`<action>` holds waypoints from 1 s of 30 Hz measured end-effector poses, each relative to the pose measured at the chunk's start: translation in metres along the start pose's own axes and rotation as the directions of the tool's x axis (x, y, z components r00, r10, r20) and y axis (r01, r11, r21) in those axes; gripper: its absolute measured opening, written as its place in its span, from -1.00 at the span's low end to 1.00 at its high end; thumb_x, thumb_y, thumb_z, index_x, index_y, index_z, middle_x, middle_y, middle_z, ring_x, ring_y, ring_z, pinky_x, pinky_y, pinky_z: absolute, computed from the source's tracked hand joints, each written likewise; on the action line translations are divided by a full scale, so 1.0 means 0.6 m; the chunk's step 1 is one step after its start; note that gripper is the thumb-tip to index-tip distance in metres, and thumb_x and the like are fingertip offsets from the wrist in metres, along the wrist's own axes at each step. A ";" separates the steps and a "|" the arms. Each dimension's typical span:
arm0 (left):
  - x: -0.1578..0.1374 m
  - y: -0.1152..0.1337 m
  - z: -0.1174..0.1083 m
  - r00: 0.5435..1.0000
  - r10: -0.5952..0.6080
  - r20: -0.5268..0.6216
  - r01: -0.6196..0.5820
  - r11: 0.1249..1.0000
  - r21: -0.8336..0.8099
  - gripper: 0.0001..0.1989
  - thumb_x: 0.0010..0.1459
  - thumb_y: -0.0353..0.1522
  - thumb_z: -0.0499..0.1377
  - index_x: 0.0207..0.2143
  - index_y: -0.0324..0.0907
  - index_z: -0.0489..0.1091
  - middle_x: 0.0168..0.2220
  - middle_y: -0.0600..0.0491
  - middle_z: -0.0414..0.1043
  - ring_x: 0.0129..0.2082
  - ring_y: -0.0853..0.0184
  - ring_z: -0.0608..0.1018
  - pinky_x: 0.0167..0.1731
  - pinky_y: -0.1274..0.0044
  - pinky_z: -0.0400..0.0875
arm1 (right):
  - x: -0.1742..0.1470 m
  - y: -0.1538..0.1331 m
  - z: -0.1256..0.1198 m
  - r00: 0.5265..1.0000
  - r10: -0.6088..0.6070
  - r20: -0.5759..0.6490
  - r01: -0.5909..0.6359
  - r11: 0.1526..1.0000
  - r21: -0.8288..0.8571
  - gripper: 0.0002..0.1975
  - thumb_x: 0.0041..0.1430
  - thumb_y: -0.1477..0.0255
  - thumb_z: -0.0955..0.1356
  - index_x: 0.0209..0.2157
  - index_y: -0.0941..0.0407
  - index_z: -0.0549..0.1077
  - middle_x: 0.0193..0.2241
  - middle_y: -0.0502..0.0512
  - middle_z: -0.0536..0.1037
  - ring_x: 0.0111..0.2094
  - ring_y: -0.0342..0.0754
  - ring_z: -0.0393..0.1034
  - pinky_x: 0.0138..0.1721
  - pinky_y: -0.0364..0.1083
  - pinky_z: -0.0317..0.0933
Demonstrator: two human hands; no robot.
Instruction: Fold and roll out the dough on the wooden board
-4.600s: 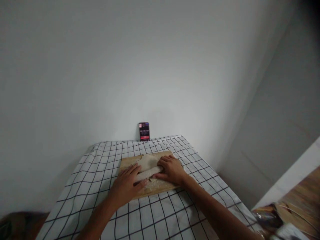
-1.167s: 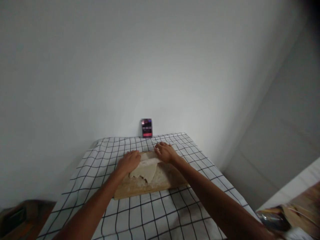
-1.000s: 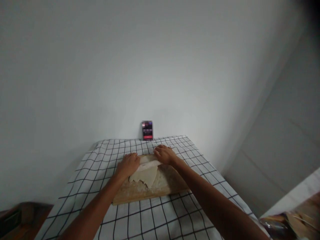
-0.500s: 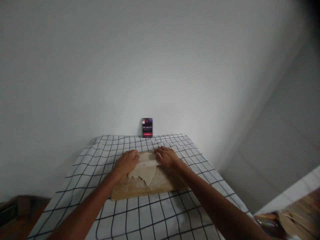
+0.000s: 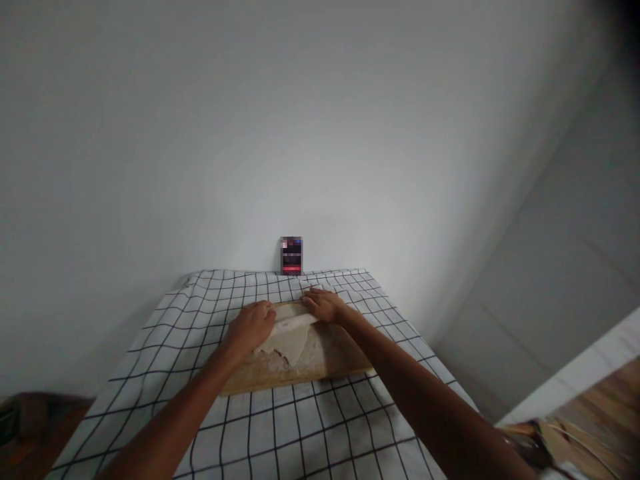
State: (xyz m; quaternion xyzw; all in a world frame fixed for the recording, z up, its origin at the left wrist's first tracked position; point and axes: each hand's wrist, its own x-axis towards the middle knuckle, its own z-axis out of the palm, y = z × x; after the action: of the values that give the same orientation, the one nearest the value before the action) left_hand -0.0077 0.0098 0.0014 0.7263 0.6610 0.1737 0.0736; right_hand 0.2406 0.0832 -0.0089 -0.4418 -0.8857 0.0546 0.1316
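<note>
There are two hands, one rolling pin, one sheet of dough and one board. At the left, the left hand (image 5: 254, 323) lies over the left end of the pale rolling pin (image 5: 296, 323), its fingers bent down; the hand hides this end, so I cannot tell whether they close around it. The pin runs between both hands, across the sheet of dough (image 5: 290, 343), which is lying on the wooden board (image 5: 280, 380). The dough's near edge is torn and uneven. At the right, the right hand (image 5: 323, 305) covers the other end of the pin with its fingers forward; whether it grips, I also cannot tell.

The board rests on one white cloth (image 5: 280, 433) with dark check lines. In the room, from left, there is a blurred brown object (image 5: 30, 427), then a pale wall (image 5: 300, 133) with one dark rectangular item (image 5: 291, 256) upright before it, and rightmost a brown floor (image 5: 610, 400).
</note>
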 end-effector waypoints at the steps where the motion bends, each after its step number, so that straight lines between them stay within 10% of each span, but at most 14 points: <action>1: -0.003 0.003 -0.001 1.000 0.004 -0.003 -0.004 1.000 0.024 -0.58 0.49 -0.30 -0.04 0.17 -0.23 0.51 0.24 -0.18 0.58 0.27 0.11 0.55 0.33 0.32 0.34 | -0.012 -0.002 0.001 1.000 0.015 0.009 -0.015 1.000 0.003 -0.49 0.65 0.24 0.09 0.21 0.04 0.59 0.24 0.13 0.61 0.30 0.09 0.41 0.34 0.09 0.22; 14: 0.001 0.018 -0.019 0.999 0.008 0.032 -0.010 0.997 0.072 -0.59 0.51 -0.32 -0.06 0.10 -0.22 0.55 0.19 -0.15 0.62 0.23 0.14 0.59 0.27 0.34 0.39 | 0.002 0.006 0.003 0.997 0.071 0.002 -0.071 0.995 0.063 -0.46 0.62 0.27 0.09 0.33 0.07 0.52 0.36 0.14 0.52 0.41 0.07 0.33 0.41 0.09 0.22; 24: -0.096 0.036 0.023 0.961 0.212 -0.180 -0.156 0.947 0.280 -0.55 0.51 -0.23 0.01 0.26 -0.13 0.53 0.35 -0.14 0.51 0.41 -0.04 0.42 0.41 0.01 0.24 | -0.143 -0.058 -0.001 0.994 0.070 -0.087 -0.073 0.997 -0.022 -0.42 0.63 0.32 0.06 0.47 0.18 0.35 0.47 0.24 0.34 0.54 0.11 0.10 0.52 0.21 0.02; 30: -0.068 0.046 -0.001 0.979 0.157 -0.134 -0.115 0.954 0.276 -0.57 0.51 -0.26 -0.01 0.20 -0.17 0.54 0.26 -0.14 0.58 0.31 -0.03 0.52 0.27 0.05 0.41 | -0.086 -0.061 -0.014 0.988 0.153 -0.023 -0.154 0.985 -0.072 -0.47 0.60 0.34 0.12 0.42 0.08 0.42 0.47 0.22 0.35 0.53 0.16 0.14 0.48 0.31 0.07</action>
State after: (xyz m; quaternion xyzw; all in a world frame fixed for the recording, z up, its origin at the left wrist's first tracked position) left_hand 0.0153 -0.0338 0.0050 0.7577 0.6305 0.1433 -0.0885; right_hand 0.2445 0.0196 -0.0027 -0.5138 -0.8492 0.0283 0.1183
